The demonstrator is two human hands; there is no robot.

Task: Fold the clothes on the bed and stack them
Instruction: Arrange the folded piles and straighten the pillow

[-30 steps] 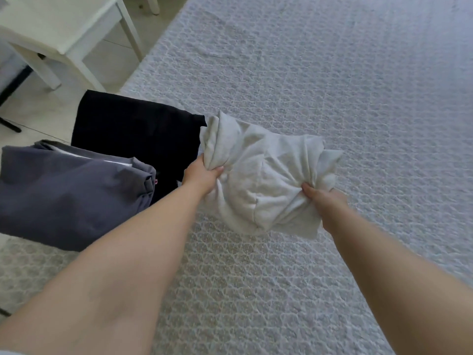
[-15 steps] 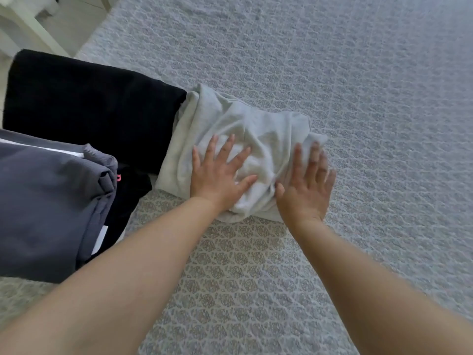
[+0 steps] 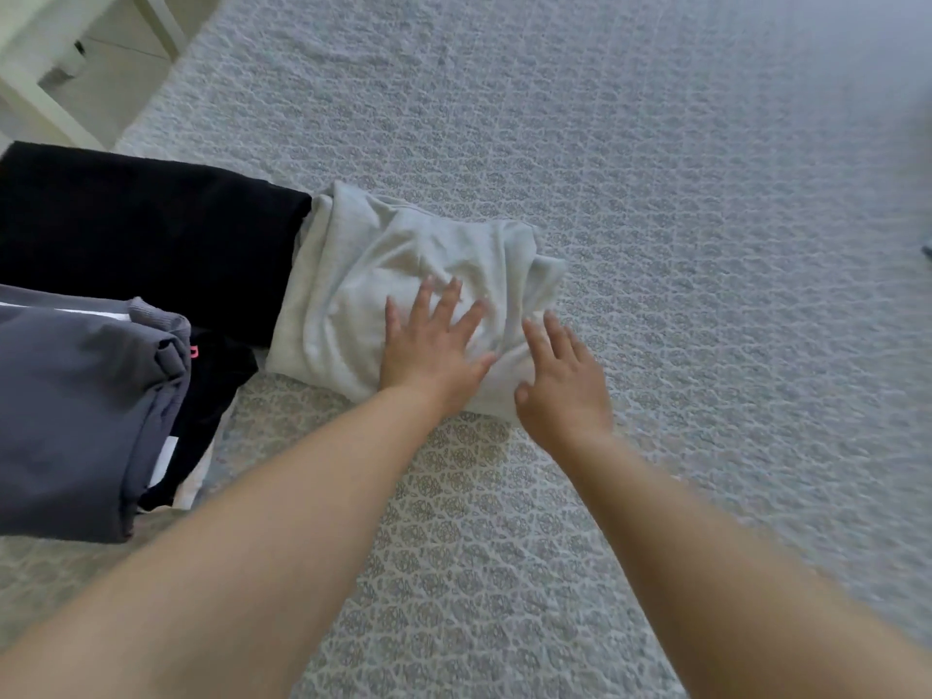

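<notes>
A folded light grey garment [image 3: 383, 259] lies on the patterned bedspread [image 3: 655, 244], its left edge against a folded black garment [image 3: 146, 234]. My left hand [image 3: 433, 350] presses flat on the light garment's near part, fingers spread. My right hand [image 3: 560, 380] lies flat with straight fingers over the garment's near right corner and the bedspread. A folded dark grey garment [image 3: 75, 411] sits at the left, on top of another black piece with a pink mark [image 3: 207, 396].
A white table or chair leg [image 3: 30, 93] stands on the floor beyond the bed's left edge at the top left. The bedspread stretches wide to the right and far side. A small dark object [image 3: 927, 250] shows at the right border.
One second ago both hands gripped the bunched light garment above the bed. It now lies flat, and both hands have opened onto it; the right hand has slid slightly toward the near corner.
</notes>
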